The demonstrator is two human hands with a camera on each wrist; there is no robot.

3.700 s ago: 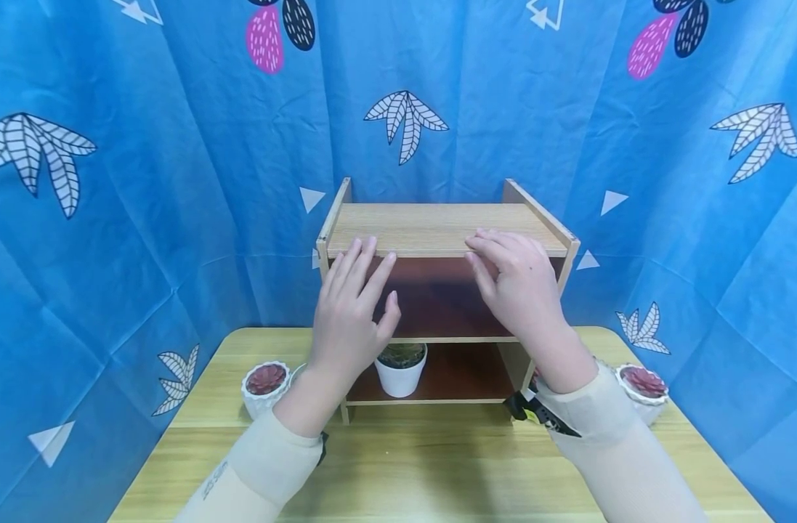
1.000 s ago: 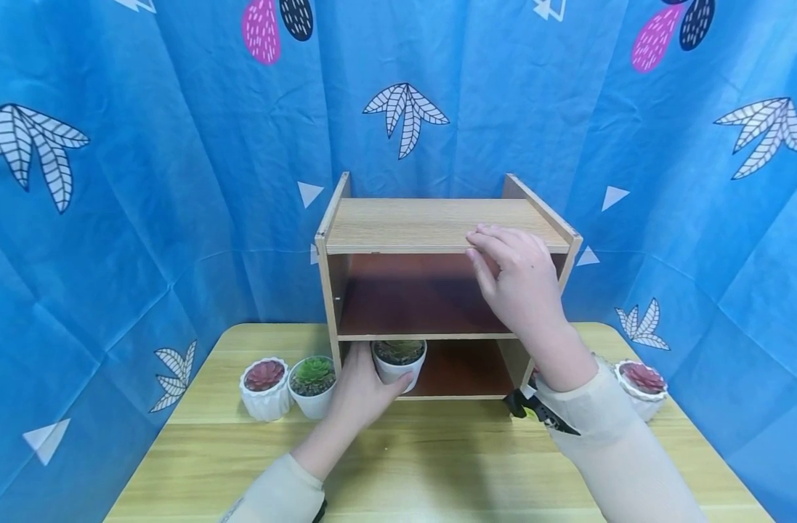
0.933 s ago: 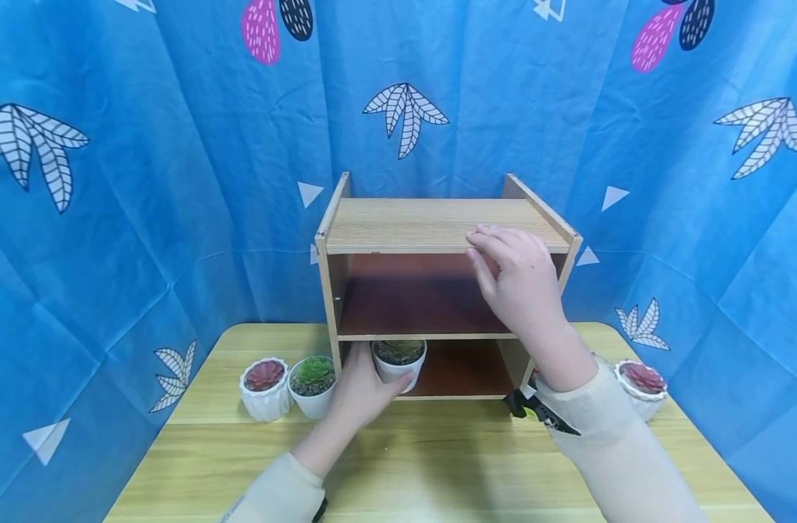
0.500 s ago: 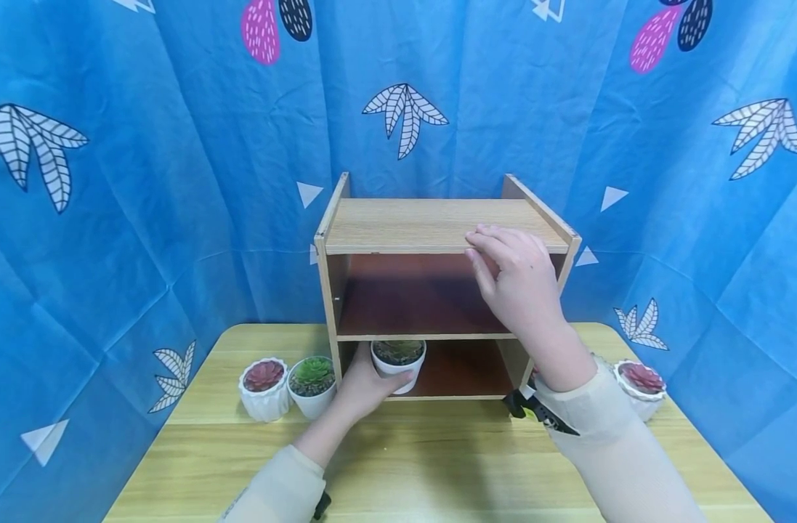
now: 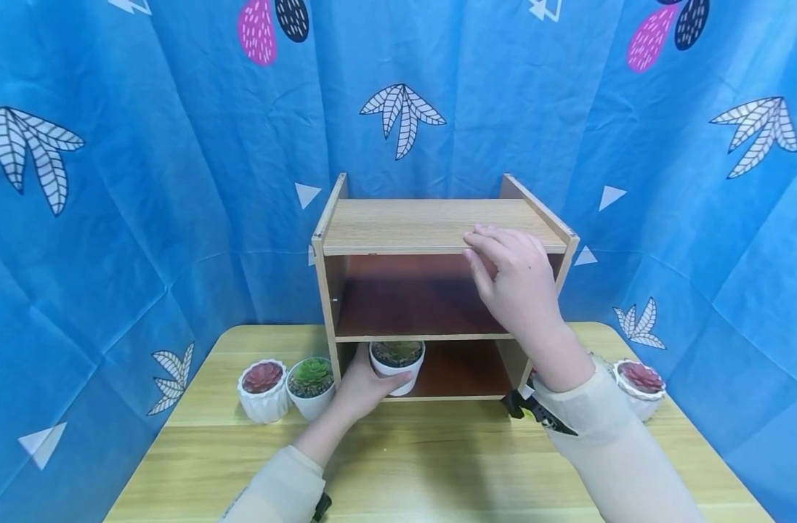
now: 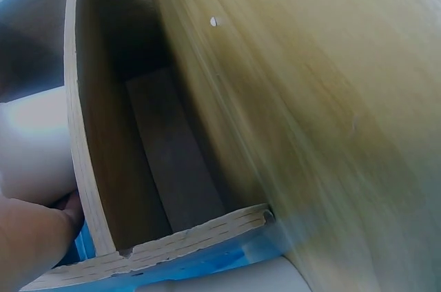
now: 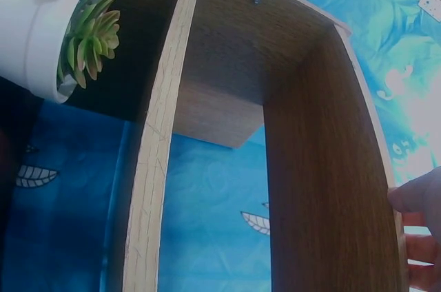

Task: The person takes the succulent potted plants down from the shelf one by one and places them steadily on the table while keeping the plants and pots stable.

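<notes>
My left hand is inside the lower compartment of a small wooden shelf. It grips a white pot with a green succulent, fingers at its left side and thumb across the front. The right wrist view shows this succulent and part of the pot. In the left wrist view the pot is cut off at the edge. My right hand holds the front edge of the top board, thumb against the edge and bent fingers over the top; the fingertips are partly hidden.
Left of the shelf stand a white pot with a red succulent and one with a green succulent. Another red succulent pot is at the right, partly behind my sleeve. Blue patterned cloth encloses the wooden table.
My left hand has come down from the top board's edge to the pot in the lower compartment and taken hold of it. Over the last second both hands stay almost still.
</notes>
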